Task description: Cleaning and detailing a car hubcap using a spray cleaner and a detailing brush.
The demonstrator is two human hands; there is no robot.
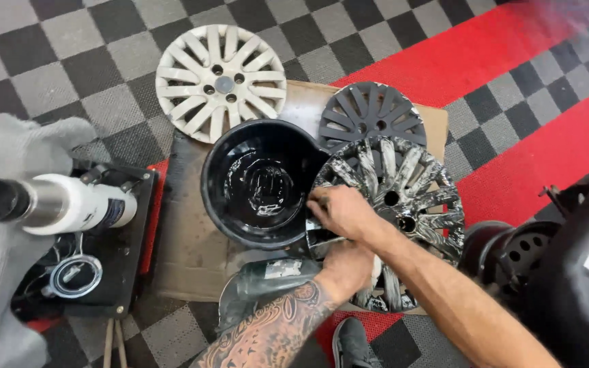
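Here both hands (342, 232) grip the patterned hubcap (410, 197) beside the black basin (257, 180).

A checkered grey-and-black tile floor (69, 48) with red strips carries a flat cardboard sheet (192, 252), a white hubcap (221, 82) and a black case (121, 272)

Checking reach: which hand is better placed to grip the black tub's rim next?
Probably the right hand: it rests on the marbled hubcap right beside the black tub rim. The left hand sits lower on the hubcap, farther away.
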